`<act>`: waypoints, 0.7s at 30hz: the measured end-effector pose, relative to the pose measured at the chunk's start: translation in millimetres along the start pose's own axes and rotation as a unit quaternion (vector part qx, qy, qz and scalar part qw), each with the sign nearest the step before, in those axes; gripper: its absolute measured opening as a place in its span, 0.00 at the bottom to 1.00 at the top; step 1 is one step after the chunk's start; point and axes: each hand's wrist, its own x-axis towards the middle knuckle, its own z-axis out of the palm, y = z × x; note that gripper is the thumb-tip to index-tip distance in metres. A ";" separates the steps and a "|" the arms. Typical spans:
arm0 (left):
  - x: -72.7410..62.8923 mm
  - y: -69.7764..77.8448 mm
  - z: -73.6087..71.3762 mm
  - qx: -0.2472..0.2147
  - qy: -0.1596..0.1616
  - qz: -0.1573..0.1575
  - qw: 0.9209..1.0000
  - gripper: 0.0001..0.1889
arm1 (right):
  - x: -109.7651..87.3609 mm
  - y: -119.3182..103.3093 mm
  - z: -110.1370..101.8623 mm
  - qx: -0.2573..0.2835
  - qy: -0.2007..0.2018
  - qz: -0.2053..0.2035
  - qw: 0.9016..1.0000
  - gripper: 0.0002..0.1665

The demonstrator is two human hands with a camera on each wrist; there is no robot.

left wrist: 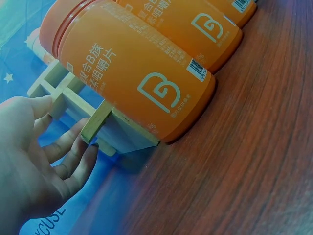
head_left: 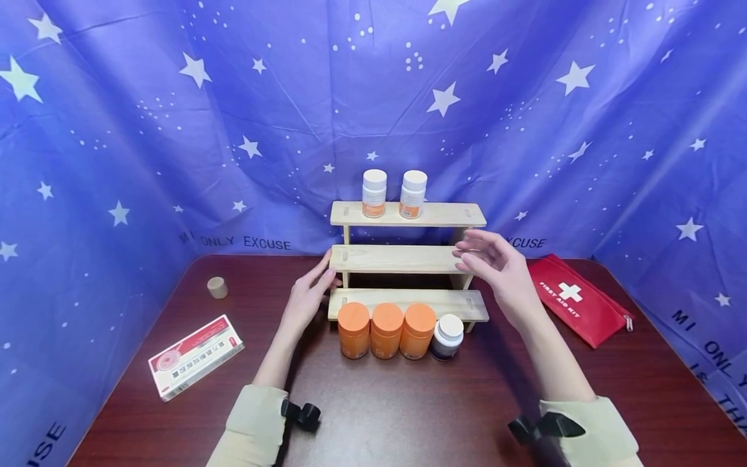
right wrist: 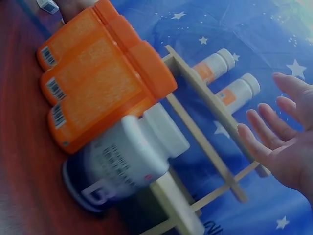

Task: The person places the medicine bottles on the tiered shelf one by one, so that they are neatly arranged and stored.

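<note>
A three-tier wooden shelf [head_left: 403,259] stands near the back of the table. At its left end is my left hand [head_left: 306,298], fingertips right at the ends of the boards, fingers loosely bent in the left wrist view. My right hand [head_left: 502,266] hovers by the right end of the middle tier, fingers spread and holding nothing. On the top tier stand two small white bottles [head_left: 374,193] with orange labels. Three orange bottles [head_left: 386,331] are lined up before the lowest tier, with a white-capped bottle [right wrist: 122,161], white above and dark below, at their right.
At the left lie a red-and-white medicine box [head_left: 195,357] and a small beige cup-like piece [head_left: 217,287]. A red first aid pouch [head_left: 578,301] lies at the right, beyond my right forearm. A blue star-printed cloth [head_left: 373,97] hangs behind and beside the table.
</note>
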 end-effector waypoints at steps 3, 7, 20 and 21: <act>-6.7 13.3 -1.4 0.005 -0.005 -0.002 1.000 0.28 | -9.7 8.3 -4.5 -0.009 -0.008 0.003 1.000 0.27; -14.6 25.6 -2.5 0.012 -0.007 0.000 1.000 0.27 | -20.4 17.6 -9.7 -0.029 -0.031 0.006 0.999 0.28; 4.5 -15.6 0.2 0.020 0.013 0.021 0.999 0.28 | -33.8 25.4 -14.5 -0.127 -0.097 0.033 0.987 0.27; 4.8 -15.3 0.7 0.020 0.013 0.022 0.999 0.28 | -34.0 25.9 -15.3 -0.128 -0.103 0.034 0.986 0.26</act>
